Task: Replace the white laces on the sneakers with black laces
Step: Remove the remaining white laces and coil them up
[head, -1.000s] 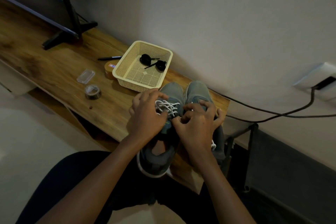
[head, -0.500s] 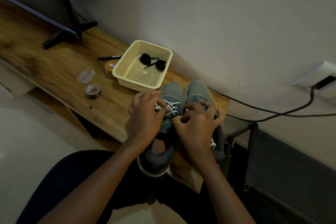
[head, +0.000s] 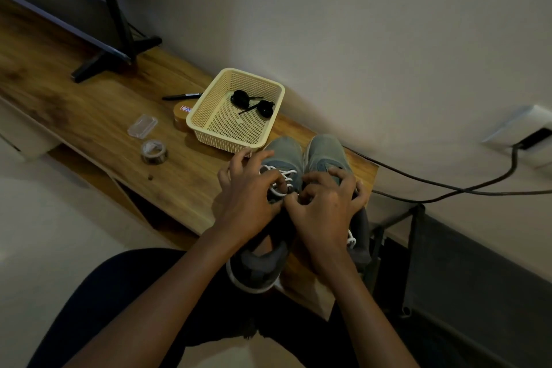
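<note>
Two grey sneakers [head: 298, 155] sit side by side at the table [head: 104, 116] edge, toes to the wall. Left hand [head: 251, 197] and right hand [head: 325, 206], fingers curled, pinch the white lace [head: 282, 179] of the left-side one. Black laces [head: 252, 103] lie coiled in the basket [head: 206, 107] just beyond.

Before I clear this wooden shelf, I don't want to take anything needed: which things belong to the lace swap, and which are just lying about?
Job: pair of grey sneakers; white laces, pinched by left hand and right hand; two coiled black laces in cream plastic mesh basket.
Lying about: black marker pen; roll of tape; small clear plastic box; black cable.
</note>
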`<action>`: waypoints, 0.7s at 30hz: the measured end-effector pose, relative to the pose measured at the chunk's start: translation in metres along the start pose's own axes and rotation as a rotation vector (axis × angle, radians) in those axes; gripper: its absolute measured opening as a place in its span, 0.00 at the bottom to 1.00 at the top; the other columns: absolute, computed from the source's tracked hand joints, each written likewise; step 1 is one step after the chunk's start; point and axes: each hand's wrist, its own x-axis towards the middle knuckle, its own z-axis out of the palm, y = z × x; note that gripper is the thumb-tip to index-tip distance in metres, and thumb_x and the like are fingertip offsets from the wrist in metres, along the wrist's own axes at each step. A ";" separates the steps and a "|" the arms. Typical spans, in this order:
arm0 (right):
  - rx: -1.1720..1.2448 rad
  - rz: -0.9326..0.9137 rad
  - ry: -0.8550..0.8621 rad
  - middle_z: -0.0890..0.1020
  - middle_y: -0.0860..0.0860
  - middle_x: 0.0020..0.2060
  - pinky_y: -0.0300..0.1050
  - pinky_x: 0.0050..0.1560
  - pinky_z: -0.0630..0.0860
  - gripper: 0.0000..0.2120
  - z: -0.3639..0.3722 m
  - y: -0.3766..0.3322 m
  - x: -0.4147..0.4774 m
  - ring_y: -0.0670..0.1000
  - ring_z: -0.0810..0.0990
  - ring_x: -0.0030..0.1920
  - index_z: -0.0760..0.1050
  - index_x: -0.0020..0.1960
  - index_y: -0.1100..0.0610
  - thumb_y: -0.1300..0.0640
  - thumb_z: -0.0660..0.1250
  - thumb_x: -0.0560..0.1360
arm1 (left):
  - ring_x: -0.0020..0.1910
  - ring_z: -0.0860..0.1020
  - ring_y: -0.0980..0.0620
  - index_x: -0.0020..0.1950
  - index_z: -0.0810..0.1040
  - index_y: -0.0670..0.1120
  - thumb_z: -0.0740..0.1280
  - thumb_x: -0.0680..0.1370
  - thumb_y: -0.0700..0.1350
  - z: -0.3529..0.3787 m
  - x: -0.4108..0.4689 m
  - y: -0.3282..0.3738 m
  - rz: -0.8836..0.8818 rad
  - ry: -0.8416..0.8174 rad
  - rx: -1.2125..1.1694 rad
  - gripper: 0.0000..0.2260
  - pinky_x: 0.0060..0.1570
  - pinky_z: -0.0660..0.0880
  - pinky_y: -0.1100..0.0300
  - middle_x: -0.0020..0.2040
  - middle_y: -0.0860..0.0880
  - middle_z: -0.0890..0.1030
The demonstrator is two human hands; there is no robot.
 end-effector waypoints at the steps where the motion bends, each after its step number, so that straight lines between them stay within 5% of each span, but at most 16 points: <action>1: 0.000 0.001 0.001 0.83 0.44 0.45 0.52 0.65 0.50 0.11 0.000 0.000 0.000 0.53 0.69 0.61 0.82 0.32 0.54 0.49 0.65 0.65 | 0.74 0.48 0.51 0.45 0.77 0.55 0.72 0.71 0.51 0.000 0.000 0.000 -0.008 0.016 -0.004 0.06 0.67 0.50 0.47 0.73 0.58 0.62; 8: -0.002 0.008 0.020 0.83 0.44 0.43 0.53 0.64 0.52 0.11 -0.001 -0.001 0.000 0.54 0.71 0.60 0.81 0.30 0.54 0.49 0.65 0.64 | 0.70 0.59 0.54 0.44 0.72 0.55 0.68 0.75 0.49 0.002 0.003 -0.003 -0.150 0.167 -0.235 0.05 0.61 0.55 0.57 0.65 0.59 0.72; 12: -0.007 0.007 0.011 0.83 0.44 0.44 0.54 0.65 0.52 0.11 0.000 0.000 -0.001 0.53 0.70 0.60 0.81 0.30 0.54 0.49 0.65 0.65 | 0.68 0.63 0.51 0.43 0.69 0.56 0.68 0.76 0.46 -0.002 0.005 -0.002 -0.240 0.201 -0.441 0.08 0.63 0.64 0.50 0.61 0.56 0.75; 17: 0.009 0.005 0.019 0.83 0.45 0.44 0.54 0.65 0.51 0.11 0.000 0.000 -0.001 0.54 0.70 0.61 0.81 0.30 0.54 0.50 0.65 0.65 | 0.73 0.53 0.51 0.57 0.71 0.59 0.70 0.71 0.42 -0.004 0.003 0.002 -0.050 0.071 -0.191 0.19 0.61 0.52 0.55 0.70 0.59 0.65; 21: 0.016 0.006 0.008 0.83 0.44 0.45 0.51 0.66 0.49 0.11 0.000 0.000 -0.001 0.53 0.70 0.61 0.81 0.31 0.55 0.50 0.65 0.65 | 0.75 0.48 0.49 0.48 0.76 0.58 0.73 0.70 0.48 -0.003 0.001 -0.002 0.012 0.036 -0.080 0.10 0.65 0.52 0.47 0.74 0.59 0.60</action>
